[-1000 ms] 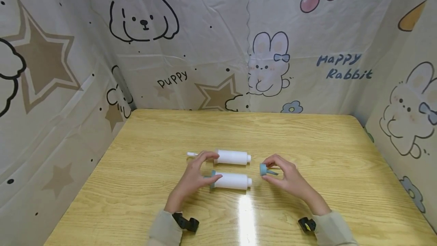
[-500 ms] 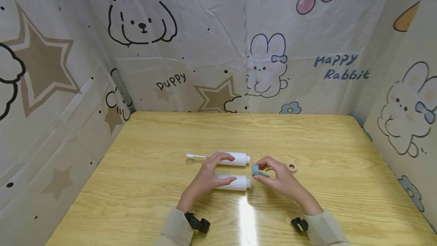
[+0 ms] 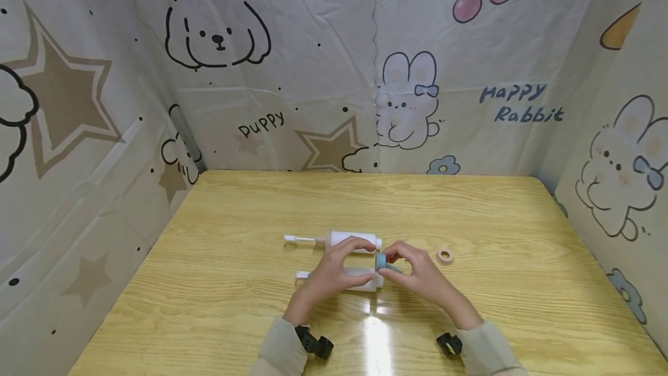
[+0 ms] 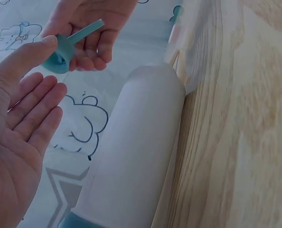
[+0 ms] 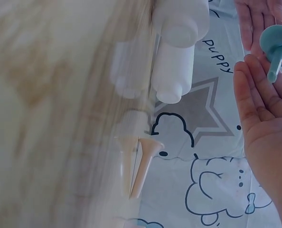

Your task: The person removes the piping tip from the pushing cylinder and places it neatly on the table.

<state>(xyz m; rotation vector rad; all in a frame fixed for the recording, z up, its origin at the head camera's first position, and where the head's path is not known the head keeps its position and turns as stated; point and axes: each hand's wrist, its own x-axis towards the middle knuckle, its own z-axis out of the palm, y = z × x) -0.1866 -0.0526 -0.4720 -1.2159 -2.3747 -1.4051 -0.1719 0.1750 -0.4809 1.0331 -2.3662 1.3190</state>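
Observation:
My right hand pinches a teal cup-shaped cap with a thin stem, between thumb and fingers. The stem points back toward the right palm. Facing it, my left hand is spread, its thumb tip at the cap's edge in the left wrist view, fingers fairly straight. Two white bottles lie on their sides beneath and behind the hands. The far bottle has a pink collar and a brush at its left end. Partly hidden by my left hand, the near bottle has a teal collar.
Right of the bottles, a pink funnel-shaped piece stands wide end up on the wooden table. Patterned fabric hangs around the back and sides of the table.
Both hands have come together over the near bottle: my left moved right, my right moved left with the teal cap. The pink piece, earlier covered by my right hand, now shows.

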